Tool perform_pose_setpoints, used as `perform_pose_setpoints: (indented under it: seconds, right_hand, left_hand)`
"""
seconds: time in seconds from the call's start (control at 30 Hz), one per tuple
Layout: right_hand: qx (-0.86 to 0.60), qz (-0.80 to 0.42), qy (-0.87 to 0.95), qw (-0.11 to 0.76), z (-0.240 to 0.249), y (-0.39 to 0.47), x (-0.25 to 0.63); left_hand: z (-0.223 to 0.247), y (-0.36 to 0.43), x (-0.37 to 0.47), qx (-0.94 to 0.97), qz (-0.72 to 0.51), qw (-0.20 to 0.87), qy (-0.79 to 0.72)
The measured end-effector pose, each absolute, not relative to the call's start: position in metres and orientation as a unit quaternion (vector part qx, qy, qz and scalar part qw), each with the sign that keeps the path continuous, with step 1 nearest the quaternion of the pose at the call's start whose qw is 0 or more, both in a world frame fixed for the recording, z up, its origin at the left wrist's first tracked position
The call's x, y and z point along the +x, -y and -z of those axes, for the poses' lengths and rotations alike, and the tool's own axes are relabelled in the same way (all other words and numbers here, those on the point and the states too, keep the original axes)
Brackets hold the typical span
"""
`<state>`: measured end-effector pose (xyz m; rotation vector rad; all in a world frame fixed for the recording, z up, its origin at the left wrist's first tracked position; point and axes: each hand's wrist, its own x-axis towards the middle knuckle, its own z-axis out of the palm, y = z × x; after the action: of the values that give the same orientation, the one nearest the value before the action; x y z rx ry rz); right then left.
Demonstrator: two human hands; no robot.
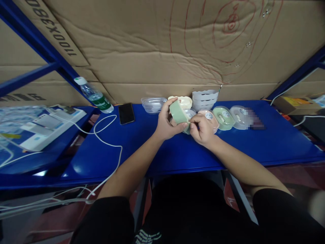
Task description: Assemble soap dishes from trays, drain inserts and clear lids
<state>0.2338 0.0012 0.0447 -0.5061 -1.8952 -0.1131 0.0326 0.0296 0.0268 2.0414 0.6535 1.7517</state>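
My left hand (166, 123) is wrapped round a light green container (178, 113), which is tilted on its side above the blue table. At the container's right edge, the fingers of my right hand (202, 128) are pinched together; whether they grip its rim or something small there is too small to tell. Just behind and below my hands lie lidded containers, among them a pink one (214, 121), a green one (223, 117) and a greyish one (238, 117). Farther back stand clear plastic lids (153, 105), a cream container (185, 101) and a stack of grey containers (205, 100).
On the blue table (88, 159) a black phone (126, 113) and a water bottle (96, 96) stand to the left, with a white cable (121, 149) looping beside them. Cardboard (142, 44) rises behind. A cardboard box (299, 105) is at the far right.
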Motion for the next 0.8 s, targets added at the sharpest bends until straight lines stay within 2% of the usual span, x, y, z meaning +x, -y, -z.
perform_pose_setpoints:
  seconds: [0.17,0.47,0.67,0.8]
  right_hand:
    - [-0.202,0.019,0.811,0.549,-0.047,-0.005,0.236]
    - [-0.271,-0.052,0.796,0.539,-0.041,-0.004,0.233]
    - [-0.287,-0.027,0.752,0.593,-0.04,-0.008,0.235]
    - [-0.342,-0.072,0.704,0.619,-0.035,-0.017,0.237]
  left_hand:
    - [-0.026,-0.029,0.033,0.72,-0.624,0.194,-0.233]
    - [-0.025,-0.033,0.031,0.709,-0.635,0.184,-0.245]
    - [-0.025,-0.032,0.029,0.711,-0.632,0.163,-0.26]
    - [-0.025,-0.033,0.026,0.716,-0.626,0.151,-0.267]
